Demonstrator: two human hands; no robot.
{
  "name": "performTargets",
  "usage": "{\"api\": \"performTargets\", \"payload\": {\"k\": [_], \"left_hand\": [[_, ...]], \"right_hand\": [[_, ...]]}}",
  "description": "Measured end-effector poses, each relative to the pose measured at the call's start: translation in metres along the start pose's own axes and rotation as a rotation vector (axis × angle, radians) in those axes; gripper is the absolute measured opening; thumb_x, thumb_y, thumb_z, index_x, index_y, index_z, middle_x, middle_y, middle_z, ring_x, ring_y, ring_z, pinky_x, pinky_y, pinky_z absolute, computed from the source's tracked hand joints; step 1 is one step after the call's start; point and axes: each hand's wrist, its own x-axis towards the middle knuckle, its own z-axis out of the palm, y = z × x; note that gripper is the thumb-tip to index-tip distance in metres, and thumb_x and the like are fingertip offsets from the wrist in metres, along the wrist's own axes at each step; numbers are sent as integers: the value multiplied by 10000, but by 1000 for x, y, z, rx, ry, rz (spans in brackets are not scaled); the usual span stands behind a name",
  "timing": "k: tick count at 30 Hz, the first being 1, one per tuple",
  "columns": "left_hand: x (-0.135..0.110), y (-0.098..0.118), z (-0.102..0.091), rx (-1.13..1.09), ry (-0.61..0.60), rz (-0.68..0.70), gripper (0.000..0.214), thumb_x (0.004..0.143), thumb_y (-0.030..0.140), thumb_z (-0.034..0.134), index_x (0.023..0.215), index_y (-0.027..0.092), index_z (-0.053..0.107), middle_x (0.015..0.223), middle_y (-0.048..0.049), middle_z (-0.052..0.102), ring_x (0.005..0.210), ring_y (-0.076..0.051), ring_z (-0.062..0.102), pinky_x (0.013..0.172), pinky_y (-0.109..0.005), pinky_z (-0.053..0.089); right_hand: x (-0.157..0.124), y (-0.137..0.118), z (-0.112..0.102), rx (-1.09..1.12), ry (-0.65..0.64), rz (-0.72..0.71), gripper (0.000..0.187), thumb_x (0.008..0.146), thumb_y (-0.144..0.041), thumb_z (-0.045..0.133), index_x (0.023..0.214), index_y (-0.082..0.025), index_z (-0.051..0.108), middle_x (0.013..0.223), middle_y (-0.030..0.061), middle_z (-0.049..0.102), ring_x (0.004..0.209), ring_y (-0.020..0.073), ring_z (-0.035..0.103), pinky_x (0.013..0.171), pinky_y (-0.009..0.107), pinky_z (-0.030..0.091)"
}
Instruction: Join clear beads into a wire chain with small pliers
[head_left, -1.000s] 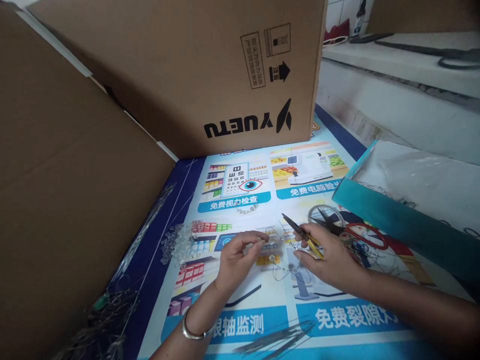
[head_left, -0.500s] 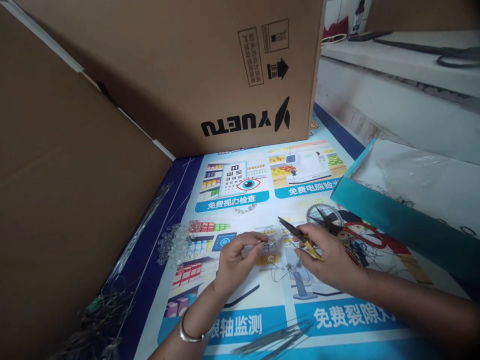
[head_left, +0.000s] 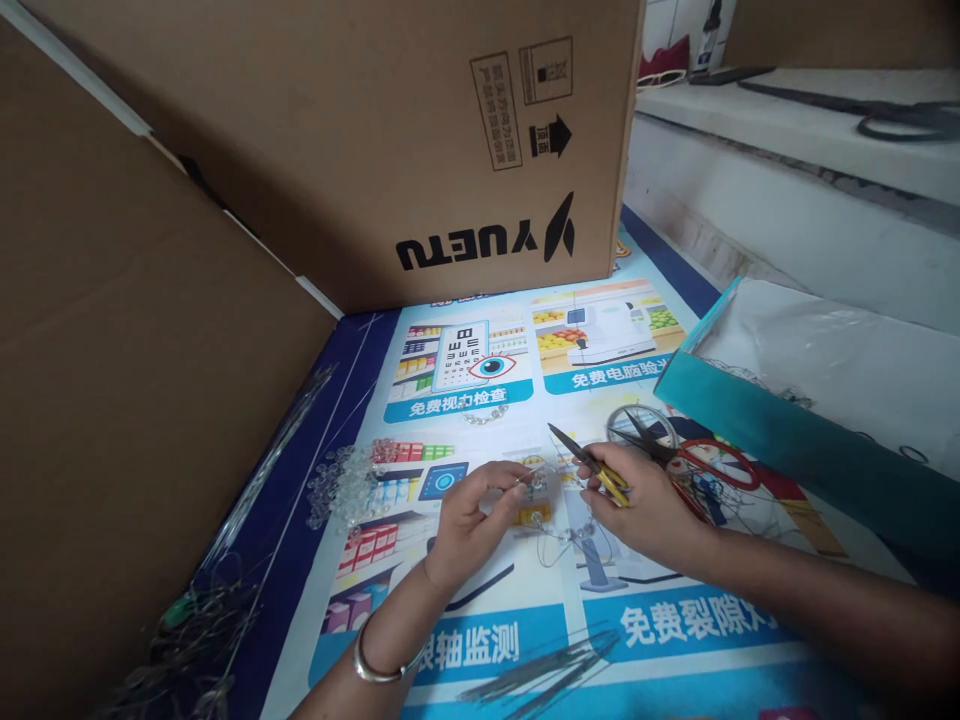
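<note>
A thin looped wire with clear beads (head_left: 539, 482), partly hidden by fingertips, is pinched by the left hand (head_left: 471, 522) above the printed sheet (head_left: 517, 420). Yellow-handled pliers (head_left: 613, 484) are gripped by the right hand (head_left: 654, 507), backed by red-handled scissors (head_left: 721, 466).

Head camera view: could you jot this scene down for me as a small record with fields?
Left hand: thumb and finger pinching beaded wire
Right hand: holding yellow-handled tool, dark tip pointing forward-left
Left of hands: pile of clear beads
Right of hands: red-handled scissors, teal box
Beyond hands: curved row of beads, upright cardboard
Surface: printed sheet
</note>
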Motion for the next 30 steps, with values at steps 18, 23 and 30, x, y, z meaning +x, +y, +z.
{"api": "performTargets", "payload": {"k": [18,23,30], "left_hand": [[3,1,2,224,-147,176,170,807,91,527,935,195,568,917,-51,654,879,-159,600,776,-287,475],[5,0,2,300,-188,236,155,815,113,512,926,209,561,893,-43,666,825,-164,596,796,-338,440],[8,2,2,341,-240,273,150,831,128,497,939,204,569,873,-33,661,793,-151,580,792,-338,397]], "right_hand": [[6,-8,10,342,-120,102,121,750,-190,516,869,-187,497,825,-7,542,734,121,528,651,234,439],[12,-2,12,397,-128,121,149,774,-231,518,914,-178,522,795,-8,549,737,128,536,651,242,437],[23,0,12,333,-172,83,167,768,-203,513,927,-173,554,833,6,566,765,136,538,687,257,434]]}}
